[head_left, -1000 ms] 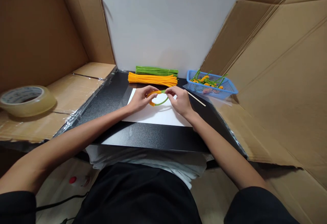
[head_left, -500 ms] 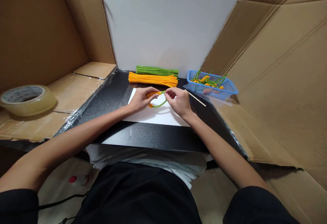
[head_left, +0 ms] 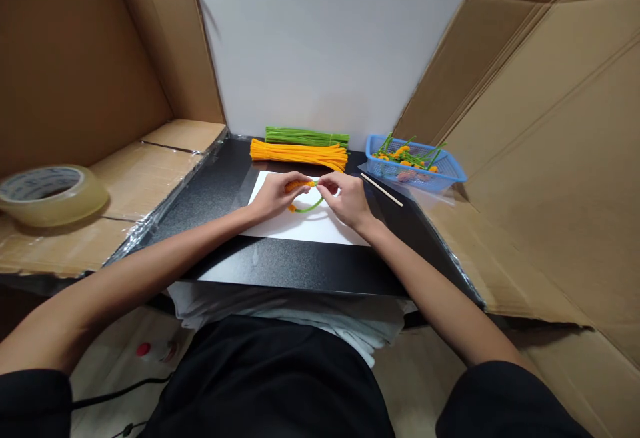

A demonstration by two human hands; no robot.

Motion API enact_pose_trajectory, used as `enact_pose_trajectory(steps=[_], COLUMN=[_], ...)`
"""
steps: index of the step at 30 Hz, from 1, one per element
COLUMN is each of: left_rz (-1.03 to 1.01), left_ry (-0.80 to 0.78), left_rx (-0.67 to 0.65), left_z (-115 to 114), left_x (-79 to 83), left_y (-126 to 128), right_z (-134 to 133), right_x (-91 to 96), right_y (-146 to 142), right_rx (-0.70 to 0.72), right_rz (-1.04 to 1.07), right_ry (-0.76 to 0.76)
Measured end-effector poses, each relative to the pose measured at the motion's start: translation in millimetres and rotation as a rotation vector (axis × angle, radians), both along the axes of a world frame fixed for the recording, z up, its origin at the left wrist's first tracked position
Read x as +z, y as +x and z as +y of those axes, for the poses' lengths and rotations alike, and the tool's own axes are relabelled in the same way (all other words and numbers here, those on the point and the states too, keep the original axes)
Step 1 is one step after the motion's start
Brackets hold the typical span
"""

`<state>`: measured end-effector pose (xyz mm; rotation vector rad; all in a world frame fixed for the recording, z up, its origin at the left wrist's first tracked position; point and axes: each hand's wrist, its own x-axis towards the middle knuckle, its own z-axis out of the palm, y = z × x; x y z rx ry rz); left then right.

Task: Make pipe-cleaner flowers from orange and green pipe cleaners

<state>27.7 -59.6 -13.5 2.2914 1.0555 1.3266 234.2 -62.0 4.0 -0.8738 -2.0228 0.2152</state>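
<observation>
Basket (head_left: pixel 446 183): blue, mesh-walled, at the far right of the black worktop (head_left: pixel 280 266), close to the back wall (head_left: pixel 330 38). In it, a loose heap of green stalks (head_left: pixel 424 161) mixed with orange pieces (head_left: pixel 401 152). Several stalks poke up past the rim; a blur of orange shows through the near mesh. Exact count: cannot tell. A clear sheet (head_left: pixel 435 196) shows along the basket's near side.

Over the white paper (head_left: pixel 300 230), before my chest: the work, a green stem (head_left: pixel 310 208) bowed into an open curve, orange coil (head_left: pixel 300 185) on its upper part, another bit of orange at the curve's lower left. My left grip (head_left: pixel 277 193) is closed on the coil, thumb below, fingers over. My right grip (head_left: pixel 349 197) has thumb and finger pinched together on the green just beside the coil's right end; the very tips are hard to make out. The two grips nearly meet.

Beyond the paper, an orange bundle (head_left: pixel 299 154) lies crosswise, a green bundle (head_left: pixel 306 136) just behind it. Pale stick (head_left: pixel 383 190) slantwise on the worktop, between my right grip and the basket. Tape roll (head_left: pixel 55 206) far left, flat on cardboard (head_left: pixel 123 188). Down by the floor, left: a red-capped bottle (head_left: pixel 161 353); contents unclear.
</observation>
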Motion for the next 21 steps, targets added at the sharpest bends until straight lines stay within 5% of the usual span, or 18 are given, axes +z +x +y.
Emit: enact_pose_trajectory(steps=[13, 21], left_rz=[-0.084, -0.087], left_ry=[0.019, 0.012], left_rx=[0.03, 0.014], left_z=[4.5, 4.6], left_x=[1.5, -2.0], left_y=[-4.8, -4.0], right_z=[5.5, 3.3], right_x=[7.4, 5.8], right_y=[10.2, 8.8], right_rx=[-0.14, -0.035], right_rz=[-0.008, -0.053], right_ry=[0.065, 0.04])
